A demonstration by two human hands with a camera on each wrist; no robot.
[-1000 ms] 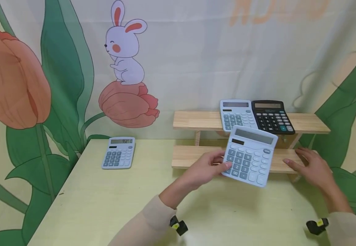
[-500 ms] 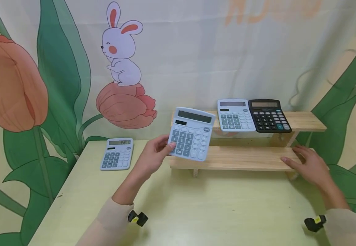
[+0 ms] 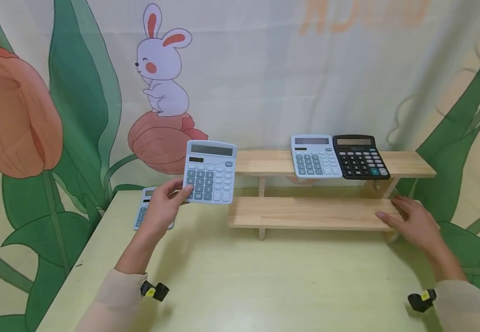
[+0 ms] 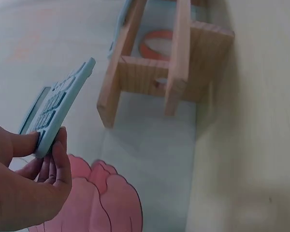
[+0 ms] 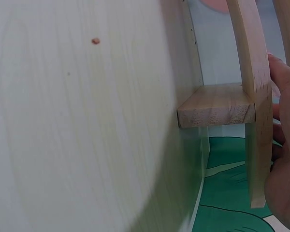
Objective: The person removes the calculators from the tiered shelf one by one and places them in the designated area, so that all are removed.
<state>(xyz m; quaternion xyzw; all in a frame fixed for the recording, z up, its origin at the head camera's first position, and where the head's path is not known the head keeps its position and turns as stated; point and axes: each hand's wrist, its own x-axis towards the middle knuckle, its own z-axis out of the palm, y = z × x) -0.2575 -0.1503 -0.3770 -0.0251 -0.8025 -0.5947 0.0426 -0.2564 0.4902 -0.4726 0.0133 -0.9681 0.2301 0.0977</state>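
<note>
My left hand (image 3: 162, 207) holds a light blue calculator (image 3: 211, 173) by its lower left corner, thumb over the keys and fingers behind. The calculator (image 4: 63, 108) is raised in the air, tilted, its display and keys turned toward the head camera. Below, a second light blue calculator (image 3: 143, 213) lies on the table, mostly hidden by my left hand. At the right end of the two-tier wooden shelf (image 3: 306, 213), my right hand (image 3: 416, 221) rests on the lower board. Its fingers (image 5: 276, 131) lie along the top of that board (image 5: 257, 96).
On the shelf's upper board (image 3: 265, 161), another light blue calculator (image 3: 315, 157) and a black calculator (image 3: 361, 157) stand side by side. The pale wooden table (image 3: 273, 276) spreads out in front. A printed cloth (image 3: 256, 83) with a rabbit and tulips hangs behind.
My left hand has carried the calculator leftward, from in front of the shelf's middle to beyond its left end. It now covers much of the table calculator. The right hand stays on the lower board.
</note>
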